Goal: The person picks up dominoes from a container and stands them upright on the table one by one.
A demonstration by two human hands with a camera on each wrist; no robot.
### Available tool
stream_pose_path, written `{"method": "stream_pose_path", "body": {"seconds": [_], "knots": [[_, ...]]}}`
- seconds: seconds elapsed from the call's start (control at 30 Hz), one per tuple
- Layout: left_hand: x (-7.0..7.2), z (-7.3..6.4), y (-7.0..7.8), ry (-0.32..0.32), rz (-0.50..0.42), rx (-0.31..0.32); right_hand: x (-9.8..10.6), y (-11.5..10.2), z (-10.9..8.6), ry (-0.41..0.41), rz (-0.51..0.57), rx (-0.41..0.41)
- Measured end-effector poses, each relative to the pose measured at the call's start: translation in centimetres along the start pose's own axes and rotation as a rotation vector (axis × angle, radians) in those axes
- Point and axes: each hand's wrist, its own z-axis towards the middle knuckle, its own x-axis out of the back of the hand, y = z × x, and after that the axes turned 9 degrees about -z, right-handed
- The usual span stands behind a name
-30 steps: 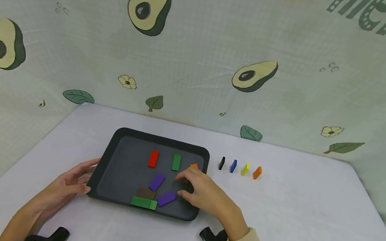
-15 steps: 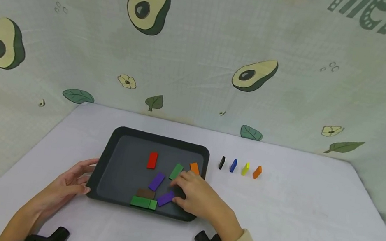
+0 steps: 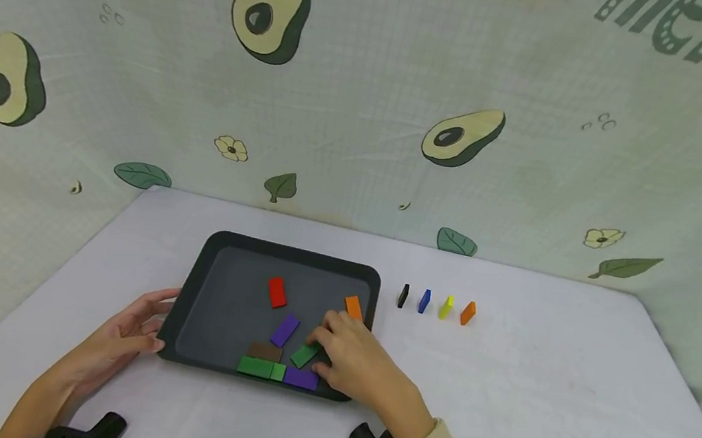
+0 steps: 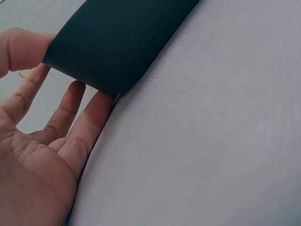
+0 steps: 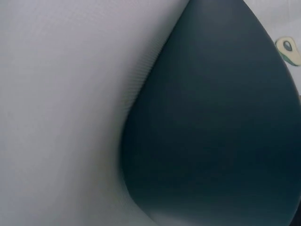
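Observation:
A dark grey tray (image 3: 222, 306) lies on the white table, with colored dominoes flat in it. My left hand (image 3: 126, 333) grips its near left corner, thumb at the rim and fingers against the outer wall; the left wrist view shows these fingers (image 4: 77, 134) at the wall. My right hand (image 3: 347, 355) reaches over the right part, fingers curled, holding a green domino (image 3: 305, 354) between fingertips and thumb. Just below lies a purple domino (image 3: 301, 379), beside green pieces (image 3: 255, 367) and a brown domino (image 3: 265, 351). The right wrist view shows only the tray's outer wall (image 5: 211, 122), no hand.
Elsewhere in the tray lie a red domino (image 3: 277, 292), another purple domino (image 3: 284, 330) and an orange domino (image 3: 354, 306). Right of it stand black (image 3: 404, 296), blue (image 3: 424, 301), yellow (image 3: 446, 307) and orange (image 3: 468, 313) dominoes in a row. An avocado-print cloth (image 3: 361, 61) hangs behind.
My right hand has drawn the green domino toward the near side. The nearer purple domino has turned straight along the near wall; the red one has tilted. The left hand stays put.

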Motion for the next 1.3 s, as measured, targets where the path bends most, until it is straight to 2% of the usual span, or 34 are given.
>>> {"method": "stream_pose_path", "body": {"seconds": [0.2,0.5,0.8,0.93,1.1,1.3], "knots": [[0.0,0.1,0.1,-0.002,-0.001,-0.003,-0.4,0.0,0.1,0.035,-0.019,-0.011],[0.0,0.0,0.0,0.016,0.015,0.009,-0.4,-0.1,0.1,-0.002,-0.036,-0.054],[0.1,0.0,-0.3,-0.01,-0.01,-0.013,-0.6,-0.1,0.1,-0.017,-0.029,-0.084],[0.1,0.0,-0.3,-0.014,-0.014,-0.008,-0.8,0.3,0.1,-0.019,0.011,-0.089],[-0.1,-0.1,-0.1,0.017,-0.012,0.02,-1.0,1.0,-0.1,-0.017,0.11,-0.107],[-0.2,-0.1,-0.1,0.037,-0.028,0.023,-0.9,1.3,-0.1,-0.024,0.186,-0.116]]}}
